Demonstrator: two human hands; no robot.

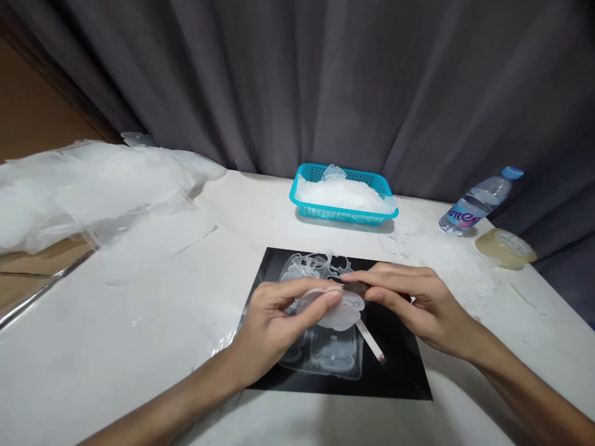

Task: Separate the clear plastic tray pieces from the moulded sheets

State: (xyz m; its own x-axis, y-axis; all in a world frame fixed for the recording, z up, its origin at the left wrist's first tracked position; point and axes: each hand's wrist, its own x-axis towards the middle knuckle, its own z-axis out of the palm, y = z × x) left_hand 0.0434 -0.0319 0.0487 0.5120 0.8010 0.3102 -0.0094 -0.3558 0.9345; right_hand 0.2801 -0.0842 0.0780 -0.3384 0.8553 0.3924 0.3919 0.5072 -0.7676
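Observation:
Over the black mat (395, 371), my left hand (274, 322) pinches a translucent rounded silicone piece (341, 316) between thumb and fingers. My right hand (418, 300) is closed on a small dark pointed tool (356, 287), its tip at the upper edge of the piece. Fingers hide most of the tool, so its exact kind is unclear. Beneath my hands lies a clear molded sheet (337, 356) with rounded shapes. Stringy translucent scraps (307, 266) gather at the mat's far side. A white strip (370, 342) with a reddish end sticks out below the held piece.
A blue basket (344, 215) full of translucent pieces stands by the grey curtain (260, 80). To its right are a leaning water bottle (481, 201) and a tape roll (506, 249). A large heap of translucent sheets (93, 186) covers the left back of the white table (139, 328).

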